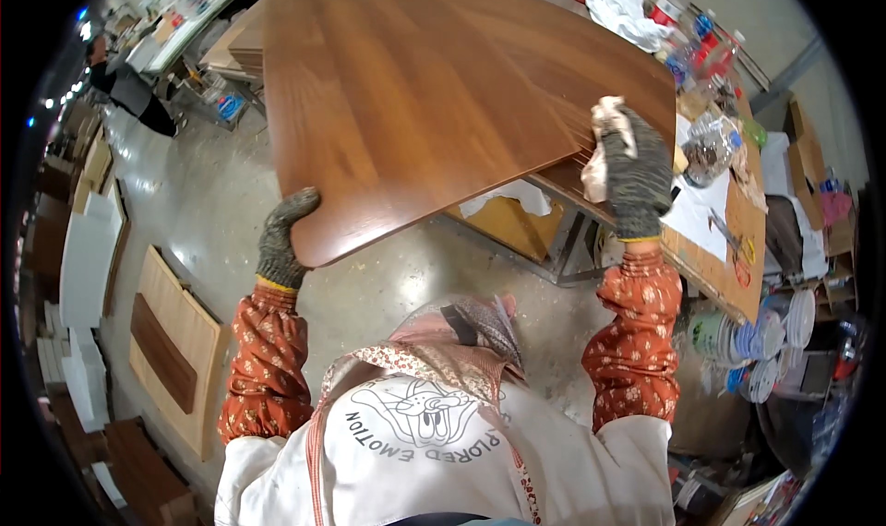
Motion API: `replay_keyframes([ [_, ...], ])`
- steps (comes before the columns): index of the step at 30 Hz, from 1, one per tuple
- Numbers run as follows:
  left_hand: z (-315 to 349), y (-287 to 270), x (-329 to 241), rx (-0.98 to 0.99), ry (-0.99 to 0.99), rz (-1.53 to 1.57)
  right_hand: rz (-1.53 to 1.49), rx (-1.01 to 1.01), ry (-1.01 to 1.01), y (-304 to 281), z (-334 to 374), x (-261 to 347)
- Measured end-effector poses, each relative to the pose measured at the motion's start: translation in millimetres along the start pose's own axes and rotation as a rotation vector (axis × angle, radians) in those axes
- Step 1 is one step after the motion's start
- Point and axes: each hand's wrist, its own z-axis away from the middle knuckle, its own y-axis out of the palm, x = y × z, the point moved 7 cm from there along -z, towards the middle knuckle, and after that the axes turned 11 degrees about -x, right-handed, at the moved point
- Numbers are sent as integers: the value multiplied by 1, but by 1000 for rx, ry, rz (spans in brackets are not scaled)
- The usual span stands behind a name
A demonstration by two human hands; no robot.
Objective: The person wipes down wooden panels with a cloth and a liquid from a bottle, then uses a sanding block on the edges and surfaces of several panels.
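A glossy brown wooden panel spans the upper middle, its near left corner jutting out over the floor. My left hand, in a dark grey knit glove, is closed round that corner. A second brown panel lies partly under the first, on the right. My right hand, gloved alike, holds a crumpled whitish cloth at the right side, by the lower panel's near edge. The fingertips of my right hand are partly hidden by the cloth.
On the right, a workbench carries scissors, white paper and several plastic bottles. Buckets stand below it. Boards lean at the left. A person stands far left.
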Motion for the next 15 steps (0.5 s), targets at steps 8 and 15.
replay_keyframes([
  [8, 30, 101, 49, 227, -17, -182, 27, 112, -208, 42, -6, 57],
  [15, 16, 142, 82, 454, 606, -620, -228, 227, -341, 36, 103, 144],
])
